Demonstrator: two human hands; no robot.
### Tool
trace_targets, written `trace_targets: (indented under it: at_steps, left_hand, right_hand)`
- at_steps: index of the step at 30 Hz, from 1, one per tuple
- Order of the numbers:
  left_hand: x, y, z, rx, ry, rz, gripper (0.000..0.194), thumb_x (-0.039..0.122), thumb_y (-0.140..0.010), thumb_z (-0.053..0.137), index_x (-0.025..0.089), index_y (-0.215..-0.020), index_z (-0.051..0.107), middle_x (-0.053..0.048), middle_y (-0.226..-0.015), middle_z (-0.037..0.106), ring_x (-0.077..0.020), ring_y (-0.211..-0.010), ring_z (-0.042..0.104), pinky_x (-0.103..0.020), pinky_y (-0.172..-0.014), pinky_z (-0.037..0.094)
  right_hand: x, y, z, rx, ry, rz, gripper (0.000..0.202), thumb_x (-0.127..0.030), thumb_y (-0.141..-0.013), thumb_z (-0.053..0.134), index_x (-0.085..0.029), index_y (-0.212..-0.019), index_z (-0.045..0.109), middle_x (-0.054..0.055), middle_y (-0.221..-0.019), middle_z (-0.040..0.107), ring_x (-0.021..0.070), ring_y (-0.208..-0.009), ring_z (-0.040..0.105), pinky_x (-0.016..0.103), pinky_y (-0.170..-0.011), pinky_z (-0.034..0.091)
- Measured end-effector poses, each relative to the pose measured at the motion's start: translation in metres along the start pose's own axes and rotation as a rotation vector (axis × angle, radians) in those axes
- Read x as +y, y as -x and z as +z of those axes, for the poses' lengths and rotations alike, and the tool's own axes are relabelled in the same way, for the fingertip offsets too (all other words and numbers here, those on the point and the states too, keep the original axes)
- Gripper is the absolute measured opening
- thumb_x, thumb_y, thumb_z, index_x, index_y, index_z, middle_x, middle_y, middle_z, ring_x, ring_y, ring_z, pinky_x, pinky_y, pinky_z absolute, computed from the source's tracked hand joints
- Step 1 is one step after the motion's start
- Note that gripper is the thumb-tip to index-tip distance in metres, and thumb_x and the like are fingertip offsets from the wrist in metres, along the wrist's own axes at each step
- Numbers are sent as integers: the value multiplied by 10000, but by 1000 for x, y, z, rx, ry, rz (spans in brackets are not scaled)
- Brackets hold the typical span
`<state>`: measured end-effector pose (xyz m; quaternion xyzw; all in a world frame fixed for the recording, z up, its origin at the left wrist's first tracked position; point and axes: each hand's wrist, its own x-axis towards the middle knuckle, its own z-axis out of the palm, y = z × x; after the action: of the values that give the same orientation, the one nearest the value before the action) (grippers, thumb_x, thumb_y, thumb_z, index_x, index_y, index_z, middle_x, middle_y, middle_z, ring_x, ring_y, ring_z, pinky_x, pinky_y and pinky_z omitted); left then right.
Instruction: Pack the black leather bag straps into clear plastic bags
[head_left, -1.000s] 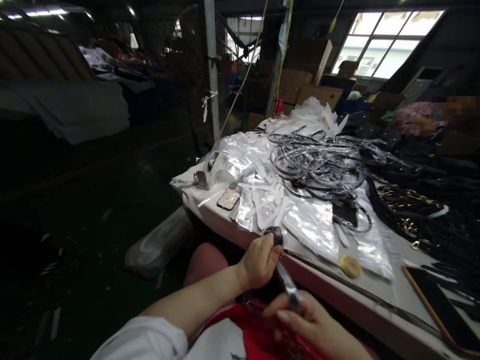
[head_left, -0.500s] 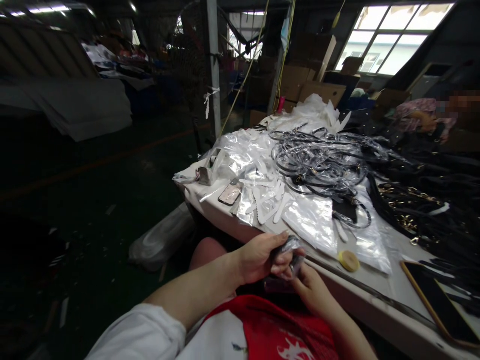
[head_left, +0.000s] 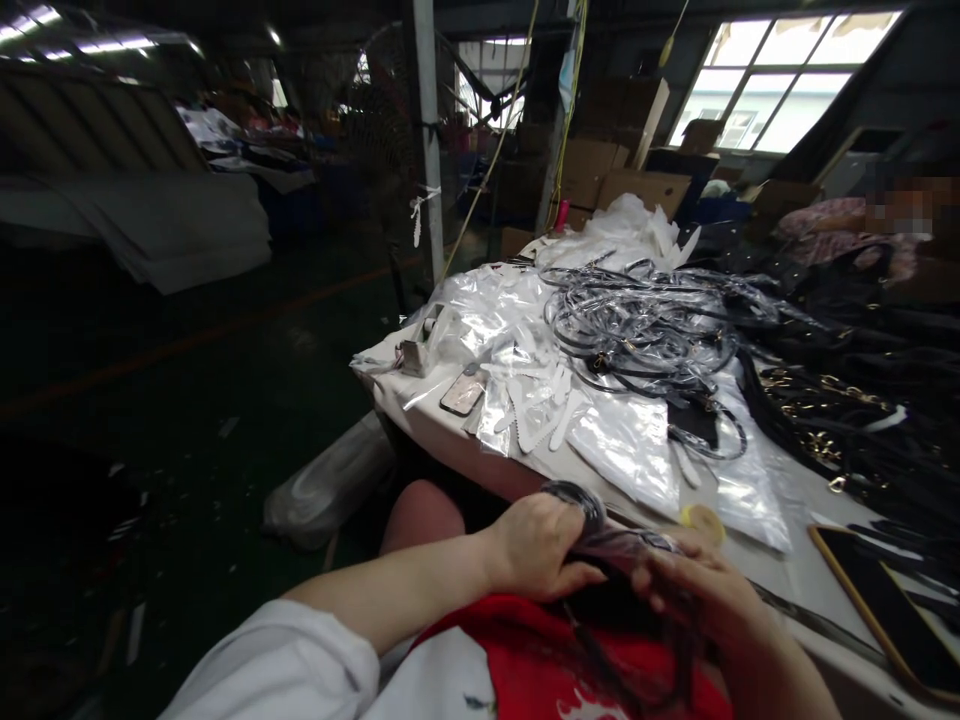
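My left hand (head_left: pixel 536 545) is closed around a black strap (head_left: pixel 581 502); its dark, shiny bend shows above the fingers. Clear plastic wrap and a stretch of strap run from it across to my right hand (head_left: pixel 701 575). The fingers of that hand are closed on the strap, slightly blurred. A dark loop of strap hangs below, in front of the red apron (head_left: pixel 480 625). Both hands are just in front of the table edge, the right one beside a yellow tape roll (head_left: pixel 703 522).
On the table lie a heap of plastic-wrapped black straps (head_left: pixel 637 320), clear plastic bags (head_left: pixel 622 440), a phone (head_left: pixel 463 390) and a tablet-like device (head_left: pixel 874 590). Black straps with gold clasps (head_left: pixel 825 445) cover the right side. Another person (head_left: pixel 832 225) works at the far right.
My hands have moved apart. The right has shifted right and slightly up, drawing out strap and plastic between them; the left has turned, back upward. A strap loop now hangs below.
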<state>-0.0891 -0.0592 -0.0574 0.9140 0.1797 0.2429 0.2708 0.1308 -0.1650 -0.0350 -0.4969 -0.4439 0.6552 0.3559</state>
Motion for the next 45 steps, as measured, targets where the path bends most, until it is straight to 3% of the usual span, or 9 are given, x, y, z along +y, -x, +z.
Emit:
trace_targets:
  at_steps: [6, 12, 19, 25, 27, 34, 39, 42, 45]
  left_hand:
    - [0, 6, 0, -387, 666, -404, 637, 697, -923, 329, 162, -692, 587, -19, -535, 529, -133, -472, 467, -248, -492, 364]
    - [-15, -7, -27, -324, 1318, -723, 720, 717, -925, 311, 106, -726, 634, 95, -337, 282, -71, -291, 222, -250, -461, 409]
    - [-34, -11, -39, -342, 1283, -767, 667, 630, -966, 353, 90, -722, 660, 101, -340, 271, -58, -293, 205, -250, -501, 459]
    - [-37, -17, -42, -348, 1366, -789, 648, 597, -982, 343, 95, -708, 647, 101, -346, 268, -59, -295, 189, -246, -500, 455]
    - [-34, -21, -44, -334, 1388, -784, 649, 589, -989, 336, 89, -717, 649, 100, -352, 270, -57, -298, 190, -243, -506, 453]
    - [-22, -47, -56, -271, 1567, -758, 706, 572, -1020, 218, 73, -779, 656, 104, -394, 268, -50, -318, 188, -231, -570, 455]
    - [5, -67, -31, 40, 1570, -553, 590, 605, -976, 370, 76, -918, 626, 57, -571, 446, -61, -440, 391, -267, -664, 482]
    - [20, -66, -3, 269, 1168, -377, 549, 651, -941, 391, 129, -901, 556, -7, -697, 554, -121, -583, 538, -290, -667, 482]
    - [24, -53, 16, 235, 605, -223, 427, 525, -990, 323, 151, -918, 515, -70, -784, 607, -188, -712, 599, -331, -714, 491]
  right_hand:
    - [20, -11, -24, -121, 170, 44, 444, -481, -786, 739, -157, -1086, 698, 67, -931, 690, 214, -820, 631, 319, -734, 519]
    - [52, -22, -14, 57, 288, -63, 669, -487, -759, 760, -171, -1318, 571, 125, -1212, 671, 314, -1120, 616, 459, -993, 480]
    - [60, -16, -39, 477, 461, -142, 547, -618, -805, 639, -206, -1163, 680, 113, -1169, 707, 350, -1127, 616, 483, -1025, 446]
    - [35, 5, -25, -99, 273, 133, 545, -597, -957, 435, -163, -1085, 741, 80, -797, 724, 236, -777, 667, 375, -785, 531]
    - [37, 3, -18, -120, 220, 95, 521, -589, -924, 516, -145, -1086, 734, 102, -893, 732, 253, -852, 671, 381, -808, 526]
    - [64, -24, 1, 386, 387, -215, 627, -568, -801, 693, -202, -1299, 592, 124, -1168, 671, 314, -1140, 583, 462, -1005, 437]
    - [51, -32, 41, -40, 228, -27, 519, -597, -937, 499, -159, -1157, 671, -9, -641, 545, 146, -588, 517, 264, -556, 427]
    - [34, -27, 53, -181, 1, -63, 470, -553, -941, 535, -139, -1099, 692, -11, -634, 543, 97, -535, 440, 220, -498, 317]
    - [22, -15, 46, -217, -200, -103, 436, -525, -940, 548, -130, -1034, 709, -16, -557, 538, 72, -455, 344, 212, -443, 210]
